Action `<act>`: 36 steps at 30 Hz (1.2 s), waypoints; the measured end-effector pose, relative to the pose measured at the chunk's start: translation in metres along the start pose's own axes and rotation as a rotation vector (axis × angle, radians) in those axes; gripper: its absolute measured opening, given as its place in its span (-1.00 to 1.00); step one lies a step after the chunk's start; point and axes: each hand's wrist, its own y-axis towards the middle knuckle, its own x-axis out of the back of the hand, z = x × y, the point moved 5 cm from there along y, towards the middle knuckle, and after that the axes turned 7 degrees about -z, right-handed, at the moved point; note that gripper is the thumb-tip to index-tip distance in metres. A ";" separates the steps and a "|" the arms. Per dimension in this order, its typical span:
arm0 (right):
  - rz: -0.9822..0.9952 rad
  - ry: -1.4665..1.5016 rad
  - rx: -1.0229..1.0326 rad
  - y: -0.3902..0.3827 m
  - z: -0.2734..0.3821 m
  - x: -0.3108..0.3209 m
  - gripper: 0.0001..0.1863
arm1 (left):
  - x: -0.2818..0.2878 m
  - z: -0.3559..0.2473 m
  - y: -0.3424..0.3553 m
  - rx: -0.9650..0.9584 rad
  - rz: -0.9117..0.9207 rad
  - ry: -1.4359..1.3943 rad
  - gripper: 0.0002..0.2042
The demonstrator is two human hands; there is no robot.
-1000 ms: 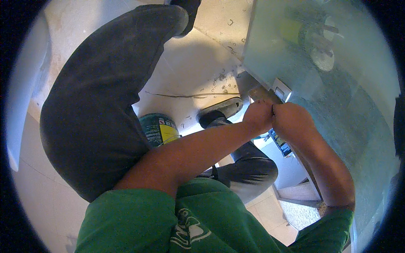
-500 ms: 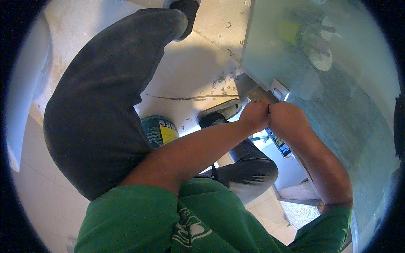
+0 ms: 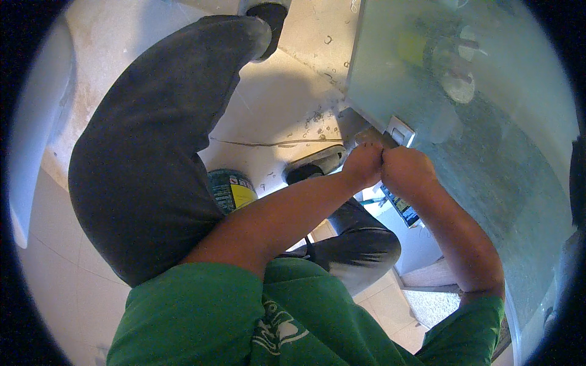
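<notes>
My left hand (image 3: 364, 165) and my right hand (image 3: 408, 171) are both closed, with their knuckles pressed together. Whatever they grip is hidden inside the fingers. Just beyond them, a white square fitting (image 3: 401, 131) sits at the edge of a greenish, see-through panel (image 3: 488, 152). A brownish block-like piece (image 3: 372, 135) shows behind my left hand. Below my right hand lies a dark printed package (image 3: 400, 206), partly covered by the hand and forearm.
A dark green tub (image 3: 232, 190) with a yellow label stands beside my leg. On the pale floor (image 3: 268, 104) are a long thin dark strip (image 3: 274, 144) and several small dark curls. My shoe (image 3: 317, 163) rests near the hands. A white curved surface (image 3: 39, 134) rises at far left.
Both closed hands have shifted very slightly left in the picture, as have the panel and fitting. They stay pressed together.
</notes>
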 end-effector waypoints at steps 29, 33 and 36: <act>-0.033 0.077 0.004 0.002 0.000 0.004 -0.76 | 0.012 -0.006 -0.001 0.042 0.110 -0.033 -0.74; -0.010 0.047 0.000 0.005 0.005 0.003 -0.76 | 0.016 0.000 -0.002 0.081 0.048 -0.141 -0.73; 0.005 0.062 -0.008 0.010 0.006 -0.005 -0.75 | 0.015 0.007 -0.003 0.051 -0.001 -0.115 -0.71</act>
